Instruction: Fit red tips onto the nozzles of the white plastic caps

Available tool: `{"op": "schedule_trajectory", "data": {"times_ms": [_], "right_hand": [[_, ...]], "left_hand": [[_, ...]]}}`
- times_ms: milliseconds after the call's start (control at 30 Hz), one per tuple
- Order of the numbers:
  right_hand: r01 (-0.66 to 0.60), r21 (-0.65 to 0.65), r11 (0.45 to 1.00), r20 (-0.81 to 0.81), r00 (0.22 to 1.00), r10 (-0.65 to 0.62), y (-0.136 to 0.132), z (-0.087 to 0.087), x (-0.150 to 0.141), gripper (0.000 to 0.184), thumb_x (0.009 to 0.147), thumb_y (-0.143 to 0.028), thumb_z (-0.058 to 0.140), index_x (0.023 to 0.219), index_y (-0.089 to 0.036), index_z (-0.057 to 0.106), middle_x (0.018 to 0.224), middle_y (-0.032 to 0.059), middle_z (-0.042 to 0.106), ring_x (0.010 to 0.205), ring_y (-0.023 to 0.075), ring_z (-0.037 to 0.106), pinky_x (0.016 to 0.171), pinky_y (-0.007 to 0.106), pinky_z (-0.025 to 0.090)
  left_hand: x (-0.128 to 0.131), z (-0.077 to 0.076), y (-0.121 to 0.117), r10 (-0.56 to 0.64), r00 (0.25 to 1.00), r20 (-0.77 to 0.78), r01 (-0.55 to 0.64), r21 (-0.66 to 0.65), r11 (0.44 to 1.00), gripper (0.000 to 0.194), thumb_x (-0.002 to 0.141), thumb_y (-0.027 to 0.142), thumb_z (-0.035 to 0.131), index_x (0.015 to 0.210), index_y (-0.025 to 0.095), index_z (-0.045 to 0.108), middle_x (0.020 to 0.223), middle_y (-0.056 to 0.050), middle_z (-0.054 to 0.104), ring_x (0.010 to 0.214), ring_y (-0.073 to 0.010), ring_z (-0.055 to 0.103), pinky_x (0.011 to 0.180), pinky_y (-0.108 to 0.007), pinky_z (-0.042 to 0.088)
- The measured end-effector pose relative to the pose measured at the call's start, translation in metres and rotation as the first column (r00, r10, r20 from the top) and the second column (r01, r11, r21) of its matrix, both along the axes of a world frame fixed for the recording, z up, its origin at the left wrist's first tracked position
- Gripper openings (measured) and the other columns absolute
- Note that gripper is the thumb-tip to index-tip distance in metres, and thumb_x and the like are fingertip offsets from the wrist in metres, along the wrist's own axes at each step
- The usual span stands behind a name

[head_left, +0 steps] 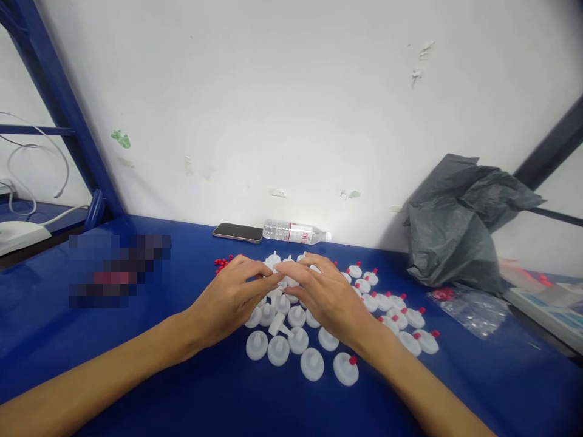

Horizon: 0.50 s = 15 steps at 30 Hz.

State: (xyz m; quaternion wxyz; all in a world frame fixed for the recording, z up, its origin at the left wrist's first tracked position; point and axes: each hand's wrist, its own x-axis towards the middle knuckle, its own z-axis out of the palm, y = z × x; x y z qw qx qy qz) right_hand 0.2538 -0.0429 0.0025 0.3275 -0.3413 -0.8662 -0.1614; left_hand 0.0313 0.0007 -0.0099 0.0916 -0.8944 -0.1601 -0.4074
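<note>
Over the middle of a group of white nozzle caps, my left hand (237,291) and my right hand (330,297) meet at the fingertips. The fingers of both are bent together in a pinch, and what lies between them is hidden. Around and beneath them stand several round white nozzle caps (279,350), spouts up. One small white piece (277,324) lies tilted among these. To the right of my right hand, more white caps carry red tips (353,361). A little pile of loose red tips (221,264) sits just beyond my left hand.
A phone (237,232) and a clear water bottle (296,232) lie along the wall on the blue table (182,388). At the right are a grey plastic bag (455,224), a clear bag (478,312) with red pieces, and a scale-like device (546,315).
</note>
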Motion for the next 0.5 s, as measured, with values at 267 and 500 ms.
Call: {"op": "schedule_trajectory", "data": {"times_ms": [267,500], "right_hand": [[-0.065,0.039,0.997,0.011,0.998,0.065,-0.0045,-0.0028,0.0004,0.055,0.097,-0.005,0.053,0.146,-0.026,0.040,0.131,0.0070,0.065,0.124,0.0173,0.059,0.109,0.041,0.049],[-0.094,0.118,0.989,0.031,0.995,0.091,-0.0077,-0.0057,-0.0012,0.051,0.096,-0.005,0.053,0.143,-0.023,0.045,0.126,0.0083,0.069,0.123,0.0155,0.061,0.113,0.041,0.045]], "left_hand": [[0.0018,0.0045,0.0008,-0.031,0.987,0.160,0.036,-0.025,0.999,0.006,0.093,0.016,0.064,0.099,0.018,0.066,0.084,-0.001,0.073,0.075,-0.0129,0.063,0.070,-0.028,0.047],[0.0011,0.0070,-0.0041,-0.124,0.976,0.176,0.144,-0.103,0.984,0.015,0.093,0.007,0.058,0.086,0.017,0.068,0.076,-0.002,0.071,0.068,-0.0118,0.062,0.065,-0.026,0.050]]}}
